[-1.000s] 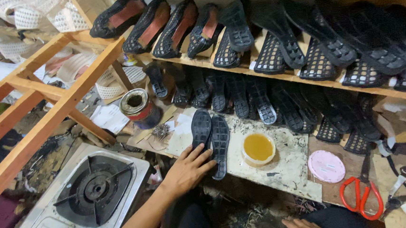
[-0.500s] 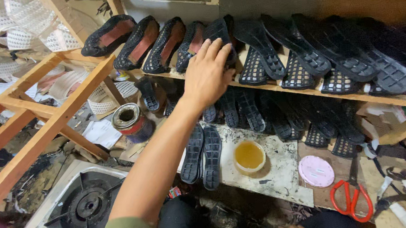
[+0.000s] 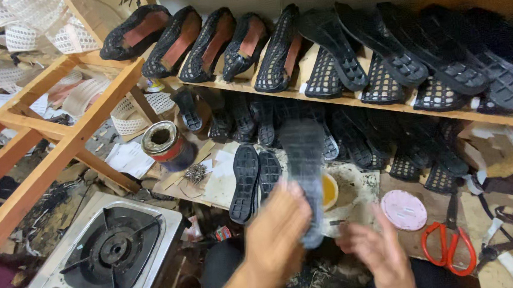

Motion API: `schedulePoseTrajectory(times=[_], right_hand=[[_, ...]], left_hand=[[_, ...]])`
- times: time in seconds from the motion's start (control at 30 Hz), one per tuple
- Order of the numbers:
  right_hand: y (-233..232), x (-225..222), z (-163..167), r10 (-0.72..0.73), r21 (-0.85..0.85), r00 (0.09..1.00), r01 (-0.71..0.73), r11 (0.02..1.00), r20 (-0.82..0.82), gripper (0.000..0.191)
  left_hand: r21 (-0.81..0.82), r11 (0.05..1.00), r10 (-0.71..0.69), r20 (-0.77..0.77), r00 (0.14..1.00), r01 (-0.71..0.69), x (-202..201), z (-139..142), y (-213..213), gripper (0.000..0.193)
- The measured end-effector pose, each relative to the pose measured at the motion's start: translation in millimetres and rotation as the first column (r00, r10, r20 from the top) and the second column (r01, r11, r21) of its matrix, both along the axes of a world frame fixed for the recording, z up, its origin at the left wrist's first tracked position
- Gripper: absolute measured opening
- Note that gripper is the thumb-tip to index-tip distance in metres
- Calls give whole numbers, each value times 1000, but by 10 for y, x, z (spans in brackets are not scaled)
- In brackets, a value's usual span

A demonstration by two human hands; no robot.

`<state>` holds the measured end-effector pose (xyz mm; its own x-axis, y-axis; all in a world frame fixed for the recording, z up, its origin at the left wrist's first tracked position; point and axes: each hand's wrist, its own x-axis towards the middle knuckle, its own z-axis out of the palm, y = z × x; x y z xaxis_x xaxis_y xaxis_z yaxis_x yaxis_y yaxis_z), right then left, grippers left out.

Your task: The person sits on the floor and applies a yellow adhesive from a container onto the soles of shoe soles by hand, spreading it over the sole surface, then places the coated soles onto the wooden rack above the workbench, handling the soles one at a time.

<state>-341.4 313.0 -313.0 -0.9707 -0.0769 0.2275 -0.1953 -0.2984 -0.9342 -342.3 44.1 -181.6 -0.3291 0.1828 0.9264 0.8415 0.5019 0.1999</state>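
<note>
Left hand [image 3: 275, 239] fingers grip the blurred black rubber shoe sole [image 3: 306, 170] upright above the desk's near edge; support its lower end with the open-fingered right hand [image 3: 384, 255].

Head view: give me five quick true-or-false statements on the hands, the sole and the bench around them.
1. The left hand holds a dark shoe sole. True, though motion blur hides the exact grip.
2. The right hand holds the red-handled scissors. False: the scissors lie on the bench, apart from that hand.
3. Two black soles lie side by side on the bench, tread up. True.
4. The gas burner is lit. False: no flame shows.
5. The pink round lid sits on the upper shelf. False: it lies on the bench beside the scissors.
</note>
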Motion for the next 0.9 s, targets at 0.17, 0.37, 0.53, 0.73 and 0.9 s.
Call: schedulePoseTrajectory(times=[0.17,0.37,0.53,0.73,0.9], right_hand=[[-612,-147,668,41,-88,998,-37,995,40,106],[-1005,4,569,54,165,977,-89,982,205,104],[-1141,97,419,250,520,920,-378,766,301,87],[-925,-720,569,204,871,854,434,231,-479,46],[-748,-871,660,252,877,842,436,201,-477,59]], left_hand=[[-188,978,-83,56,995,92,373,-923,-12,44],[793,594,-722,450,526,137,621,-1671,-174,80],[943,311,-906,332,263,-120,523,-1862,-394,42],[844,426,-796,521,308,-326,494,-1795,-475,31],[812,486,-767,574,288,-323,505,-1681,-490,30]])
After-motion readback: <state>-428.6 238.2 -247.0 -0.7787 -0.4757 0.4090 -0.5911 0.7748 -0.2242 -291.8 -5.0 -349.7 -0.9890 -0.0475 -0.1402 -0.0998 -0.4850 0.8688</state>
